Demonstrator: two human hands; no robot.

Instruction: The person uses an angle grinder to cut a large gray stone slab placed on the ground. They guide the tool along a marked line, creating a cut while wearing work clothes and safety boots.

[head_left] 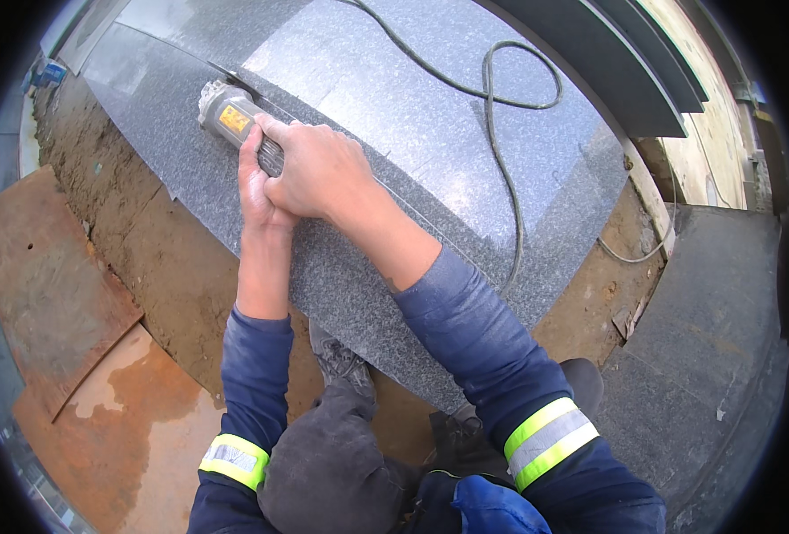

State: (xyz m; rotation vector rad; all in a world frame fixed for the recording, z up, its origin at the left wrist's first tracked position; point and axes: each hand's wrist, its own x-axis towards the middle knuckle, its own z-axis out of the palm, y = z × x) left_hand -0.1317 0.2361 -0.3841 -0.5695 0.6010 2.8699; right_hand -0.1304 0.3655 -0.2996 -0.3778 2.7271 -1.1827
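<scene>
I grip a dusty grey angle grinder (234,118) with a yellow label, its head toward the upper left. My right hand (319,165) wraps over the grinder's body. My left hand (261,191) holds it from the left, lower than the head. The tool sits on or just over a speckled grey granite slab (376,311), beside a straight dark line that runs diagonally along the stone. Whether the disc touches the stone is hard to tell, as the head hides part of it.
A dark cable (514,214) loops across the slab. Rusty plates (56,294) lie on dirt (163,267) at left. Dark panels (635,71) stand at upper right, above a pale board (710,160) and dark paving (697,338). My legs and boot (336,365) are below the slab's near edge.
</scene>
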